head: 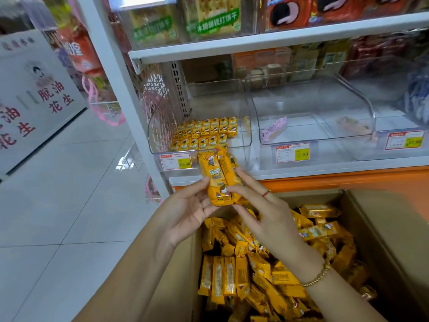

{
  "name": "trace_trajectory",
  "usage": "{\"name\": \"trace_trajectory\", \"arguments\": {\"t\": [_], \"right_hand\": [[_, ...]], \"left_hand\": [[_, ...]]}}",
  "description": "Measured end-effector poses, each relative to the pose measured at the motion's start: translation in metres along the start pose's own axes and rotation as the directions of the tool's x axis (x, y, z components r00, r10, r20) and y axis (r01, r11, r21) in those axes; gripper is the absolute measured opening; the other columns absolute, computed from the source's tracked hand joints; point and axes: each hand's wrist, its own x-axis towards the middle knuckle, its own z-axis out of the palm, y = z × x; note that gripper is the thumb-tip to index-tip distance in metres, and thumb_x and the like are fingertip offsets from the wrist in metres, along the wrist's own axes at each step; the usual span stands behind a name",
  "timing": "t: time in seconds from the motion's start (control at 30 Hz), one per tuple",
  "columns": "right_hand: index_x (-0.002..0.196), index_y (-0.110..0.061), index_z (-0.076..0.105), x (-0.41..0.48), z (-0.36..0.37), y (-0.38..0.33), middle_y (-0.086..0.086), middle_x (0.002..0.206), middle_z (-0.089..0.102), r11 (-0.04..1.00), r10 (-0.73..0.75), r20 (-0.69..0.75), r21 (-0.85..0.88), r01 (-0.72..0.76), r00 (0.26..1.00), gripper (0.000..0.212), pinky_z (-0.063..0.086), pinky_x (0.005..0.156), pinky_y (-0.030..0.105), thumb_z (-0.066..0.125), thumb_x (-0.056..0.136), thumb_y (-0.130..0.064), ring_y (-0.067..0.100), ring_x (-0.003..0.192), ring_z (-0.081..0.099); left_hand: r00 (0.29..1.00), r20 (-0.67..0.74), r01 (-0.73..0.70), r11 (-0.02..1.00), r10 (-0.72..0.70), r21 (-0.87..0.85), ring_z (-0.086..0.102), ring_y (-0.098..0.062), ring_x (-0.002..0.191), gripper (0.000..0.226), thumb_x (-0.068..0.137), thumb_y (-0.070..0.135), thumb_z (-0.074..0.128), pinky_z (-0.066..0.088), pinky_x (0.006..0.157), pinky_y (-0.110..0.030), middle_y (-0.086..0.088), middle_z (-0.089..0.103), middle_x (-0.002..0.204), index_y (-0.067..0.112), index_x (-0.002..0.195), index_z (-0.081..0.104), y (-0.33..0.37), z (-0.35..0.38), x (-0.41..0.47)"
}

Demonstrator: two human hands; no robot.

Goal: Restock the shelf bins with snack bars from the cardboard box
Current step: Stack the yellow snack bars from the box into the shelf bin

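Head view, centre: left hand [185, 212] and right hand [262, 214] pinch yellow foil-wrapped snack bars [219, 180]. Slack fingertip grip may spill one short of the clear plastic bin [160, 129].

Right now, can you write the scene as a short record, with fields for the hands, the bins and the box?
held bars: yellow bundle, upright, before left bin
left hand: grips held bars from the left
right hand: grips held bars from the right
left bin: partly filled with shelved bars in rows
middle bin: one pink packet
cardboard box: open, holds many loose bars
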Motion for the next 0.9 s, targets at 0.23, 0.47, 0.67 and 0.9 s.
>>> {"name": "trace_trajectory", "arguments": {"t": [0.23, 0.47, 0.67, 0.9], "right_hand": [[0.126, -0.023, 0.063, 0.02, -0.002, -0.011, -0.007, 0.148, 0.043, 0.987, 0.08, 0.059, 0.134, -0.088, 0.995, 0.04, 0.038, 0.102, 0.012, 0.054, 0.091, -0.042, -0.006, 0.126, 0.046], [0.088, -0.019, 0.053, 0.062, 0.008, -0.025, -0.012, 0.133, 0.049, 0.953, 0.303, -0.018, 0.016, -0.303, 0.953, 0.041, 0.032, 0.081, 0.0, 0.071, 0.072, -0.052, -0.02, 0.115, 0.039], [0.084, -0.018, 0.043, 0.098, 0.018, -0.027, -0.007, 0.078, 0.048, 0.924, 0.356, 0.076, -0.174, -0.339, 0.931, 0.031, 0.029, 0.057, 0.026, 0.067, 0.081, -0.037, 0.014, 0.068, 0.046], [0.104, -0.022, 0.04, 0.162, 0.005, -0.014, -0.002, 0.089, 0.058, 0.882, 0.463, 0.225, -0.212, -0.421, 0.857, 0.043, 0.038, 0.062, 0.031, 0.07, 0.076, -0.034, 0.021, 0.08, 0.054]], "left_hand": [[0.995, 0.039, -0.089, 0.995, 0.087, 0.052, 0.067, -0.023, 0.1, 0.035, 0.082, 0.016, 0.053, 0.051, 0.09, -0.038, -0.017, 0.065, 0.119, 0.005, 0.114, 0.062, 0.015, 0.002, 0.005], [0.988, 0.015, -0.155, 0.988, 0.155, -0.016, 0.067, -0.014, 0.074, 0.028, 0.077, 0.007, 0.058, 0.059, 0.067, -0.026, -0.01, 0.07, 0.097, 0.004, 0.103, 0.068, 0.022, 0.01, 0.02], [0.977, -0.025, -0.209, 0.977, 0.21, 0.04, 0.053, -0.023, 0.103, 0.06, 0.084, 0.002, 0.054, 0.056, 0.076, -0.026, -0.021, 0.053, 0.122, -0.004, 0.14, 0.035, 0.029, 0.001, 0.042], [0.908, 0.083, -0.397, 0.781, 0.41, 0.483, 0.054, -0.013, 0.122, 0.042, 0.095, 0.0, 0.047, 0.041, 0.103, -0.023, -0.007, 0.058, 0.131, 0.007, 0.136, 0.047, 0.053, -0.001, 0.05]]}}
